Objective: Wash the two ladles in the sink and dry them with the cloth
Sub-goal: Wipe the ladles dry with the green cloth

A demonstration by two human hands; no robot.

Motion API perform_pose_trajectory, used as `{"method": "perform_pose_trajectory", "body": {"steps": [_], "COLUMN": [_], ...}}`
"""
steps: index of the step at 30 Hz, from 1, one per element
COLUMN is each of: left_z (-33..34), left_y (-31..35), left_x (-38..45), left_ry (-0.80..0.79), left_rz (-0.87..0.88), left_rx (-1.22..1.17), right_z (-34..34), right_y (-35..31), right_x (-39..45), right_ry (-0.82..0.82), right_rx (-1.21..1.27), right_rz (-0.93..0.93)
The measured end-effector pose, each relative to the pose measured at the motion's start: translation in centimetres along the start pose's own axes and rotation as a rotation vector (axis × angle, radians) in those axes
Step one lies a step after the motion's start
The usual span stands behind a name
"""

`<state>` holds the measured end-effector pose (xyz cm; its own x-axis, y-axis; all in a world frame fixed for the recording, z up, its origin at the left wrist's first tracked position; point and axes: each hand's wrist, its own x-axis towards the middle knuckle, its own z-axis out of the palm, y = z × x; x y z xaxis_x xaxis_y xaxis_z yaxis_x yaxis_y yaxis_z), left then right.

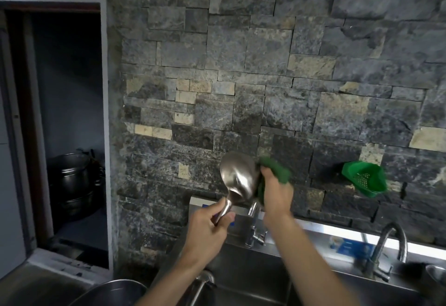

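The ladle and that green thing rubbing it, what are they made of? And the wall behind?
The ladle looks like stainless steel, brushed to a soft sheen: its bowl catches pale highlights. The green cloth seems a soft fabric or scouring pad, matte and crumpled in the right hand; which one is unclear. The wall appears to be rough split stone, grey with tan patches.

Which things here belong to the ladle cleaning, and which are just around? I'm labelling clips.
In use: ladle, green cloth, left hand, right hand, sink.
Just around: green strainer basket, pots, right faucet.
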<state>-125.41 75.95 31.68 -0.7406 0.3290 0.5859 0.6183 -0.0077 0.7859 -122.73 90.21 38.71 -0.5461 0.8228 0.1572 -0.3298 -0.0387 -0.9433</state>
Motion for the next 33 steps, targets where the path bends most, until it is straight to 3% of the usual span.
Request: {"method": "perform_pose_trajectory", "body": {"steps": [3, 5, 10, 11, 13, 17, 21, 29, 33], "left_z": [-0.4, -0.2, 0.9, 0.9, 0.6, -0.3, 0.6, 7.3, 12.1], "left_y": [0.0, -0.1, -1.3, -1.8, -2.6, -2.3, -1.1, -1.2, -0.3], "left_x": [1.3, 1.2, 0.2, -0.1, -0.6, -0.1, 2.4, 5.3, 4.9], "left_ry": [-0.047, -0.095, -0.018, -0.005, 0.0, -0.029, -0.056, -0.118, -0.18], "left_rz": [0.045, 0.067, 0.127, 0.138, 0.126, 0.072, -0.019, -0.146, -0.267], "left_rx": [0.094, 0.114, 0.19, 0.195, 0.164, -0.001, -0.188, -0.381, -0.617], "right_z": [0.9, 1.6, 2.2, 2.3, 2.2, 0.6, -2.2, -10.4, -14.0], "right_y": [3.2, 3.5, 2.1, 0.9, -1.3, -0.1, 6.6, 11.1, 12.4], "right_x": [-3.6, -5.4, -4.8, -3.9, -1.0, 3.0, 0.2, -4.3, -5.1], "right_ry": [0.184, 0.173, 0.124, 0.087, -0.019, -0.237, -0.394, -0.293, -0.244], "right_rx": [0.173, 0.197, -0.496, -0.544, -0.513, 0.068, 0.267, 0.087, 0.088], "right_rz": [-0.116, -0.259, -0.787, -0.753, -0.476, 0.197, 0.488, 0.366, 0.303]}}
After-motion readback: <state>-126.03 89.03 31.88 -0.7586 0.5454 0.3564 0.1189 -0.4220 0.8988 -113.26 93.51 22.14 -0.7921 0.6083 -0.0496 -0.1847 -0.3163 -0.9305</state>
